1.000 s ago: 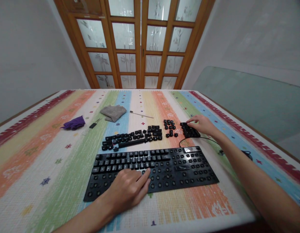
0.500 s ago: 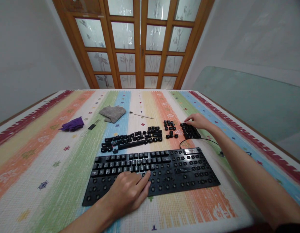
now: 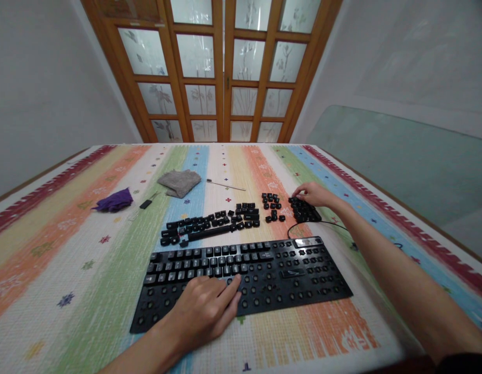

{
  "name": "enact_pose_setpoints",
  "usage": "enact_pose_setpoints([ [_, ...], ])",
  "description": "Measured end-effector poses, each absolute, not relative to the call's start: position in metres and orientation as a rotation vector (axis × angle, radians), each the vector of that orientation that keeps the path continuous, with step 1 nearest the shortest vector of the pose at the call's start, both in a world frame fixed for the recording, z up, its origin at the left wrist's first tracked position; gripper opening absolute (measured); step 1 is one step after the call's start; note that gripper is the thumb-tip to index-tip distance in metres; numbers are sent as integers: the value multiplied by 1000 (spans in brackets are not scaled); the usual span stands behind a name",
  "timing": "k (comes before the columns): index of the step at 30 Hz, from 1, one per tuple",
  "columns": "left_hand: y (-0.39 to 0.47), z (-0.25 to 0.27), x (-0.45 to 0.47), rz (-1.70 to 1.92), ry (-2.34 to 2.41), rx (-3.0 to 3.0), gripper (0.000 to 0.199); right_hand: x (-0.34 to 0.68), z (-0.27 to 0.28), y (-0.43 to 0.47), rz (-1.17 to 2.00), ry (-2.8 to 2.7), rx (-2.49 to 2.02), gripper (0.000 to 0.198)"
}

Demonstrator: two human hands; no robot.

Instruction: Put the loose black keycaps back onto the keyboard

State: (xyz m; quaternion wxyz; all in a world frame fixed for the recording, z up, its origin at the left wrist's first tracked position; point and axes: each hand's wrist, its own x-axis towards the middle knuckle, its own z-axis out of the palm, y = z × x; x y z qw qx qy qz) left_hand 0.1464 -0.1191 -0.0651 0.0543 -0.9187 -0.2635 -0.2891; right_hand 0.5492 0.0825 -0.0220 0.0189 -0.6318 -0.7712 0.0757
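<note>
A black keyboard (image 3: 264, 291) lies in front of me. Keycaps fill its upper left rows, while bare switches show across the lower rows and right side. My left hand (image 3: 211, 304) rests over its lower left, index finger stretched to the end of the third row of caps, holding nothing that I can see. Farther off, my right hand (image 3: 313, 195) bends over the block of number-pad keycaps (image 3: 305, 212), its fingertips pinched at a cap along the far left edge. Loose keycaps (image 3: 209, 223) with a long space bar (image 3: 209, 232) lie behind the keyboard.
A smaller group of keycaps (image 3: 271, 200) lies left of the number-pad block. A grey cloth (image 3: 180, 183), purple cloth (image 3: 115, 200), thin brush (image 3: 225, 185) and small black wire tool (image 3: 146, 204) lie farther back. The keyboard cable (image 3: 322, 222) runs right, under my right arm.
The view has shifted very slightly. Both hands stay almost in place, the left on the keyboard and the right at the number-pad keycaps.
</note>
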Motion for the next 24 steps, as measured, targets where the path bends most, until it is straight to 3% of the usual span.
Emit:
enact_pose_setpoints([
  [24, -119, -67, 147, -886, -815, -2792, 25, 551, -17, 86, 342, -2467, -1895, 24],
])
